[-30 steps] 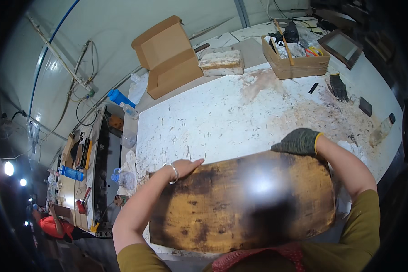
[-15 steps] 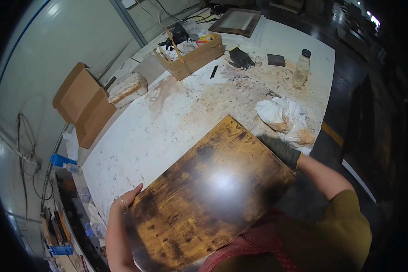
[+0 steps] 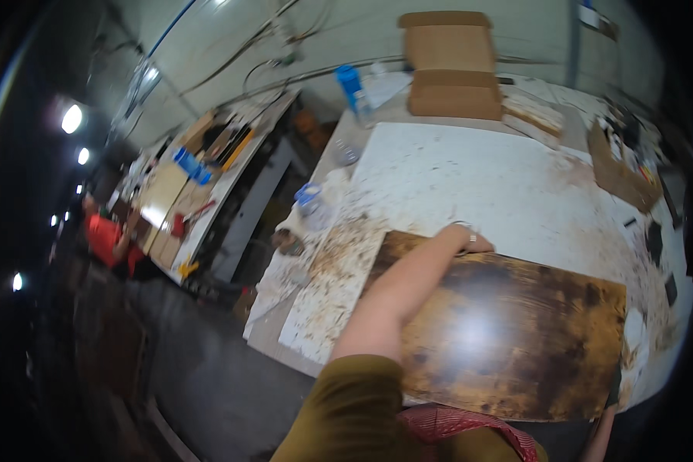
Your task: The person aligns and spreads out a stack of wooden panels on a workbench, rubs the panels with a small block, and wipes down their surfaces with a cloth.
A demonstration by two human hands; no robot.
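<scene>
The wooden board (image 3: 516, 339), washed out by glare and partly covered by the left forearm (image 3: 400, 296), hides most of the right hand (image 3: 614, 390), and the distant person in red (image 3: 106, 237) is blurred.

Wooden board (image 3: 547, 339): a thin rectangular panel, yellow-brown, mottled with dark brown to blackish patches and faint streaks. A bright, blurred glare marks its glossy upper face near the middle. The board extends broadside over the near part of the white counter (image 3: 454, 169), its far edge slanting slightly; its left portion is partly covered.
</scene>
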